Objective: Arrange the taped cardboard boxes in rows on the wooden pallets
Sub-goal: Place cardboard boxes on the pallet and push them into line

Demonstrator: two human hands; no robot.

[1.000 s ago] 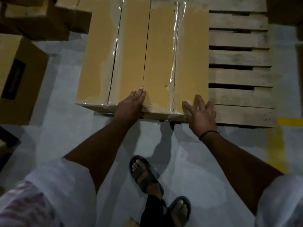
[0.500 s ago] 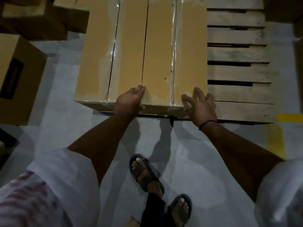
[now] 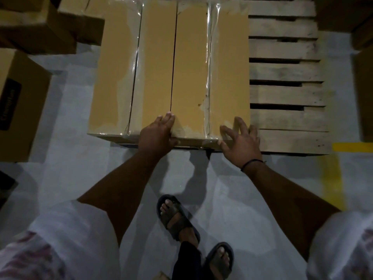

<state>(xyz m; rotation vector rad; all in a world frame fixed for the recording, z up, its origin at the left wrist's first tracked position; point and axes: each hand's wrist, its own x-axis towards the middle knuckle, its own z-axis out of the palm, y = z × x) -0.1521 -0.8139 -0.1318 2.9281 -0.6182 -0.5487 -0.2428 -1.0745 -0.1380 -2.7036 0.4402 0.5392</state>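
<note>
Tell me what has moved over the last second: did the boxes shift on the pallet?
Nothing has clearly moved. The left hand stays flat on the near edge of the taped boxes, and the right hand stays at their near right corner with its fingers spread. The boxes sit where they were on the wooden pallet, with bare slats to their right. Only the view drifted slightly.

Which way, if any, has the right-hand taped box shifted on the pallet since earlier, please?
No: the right-hand taped box keeps its corner at the front pallet slat.
</note>
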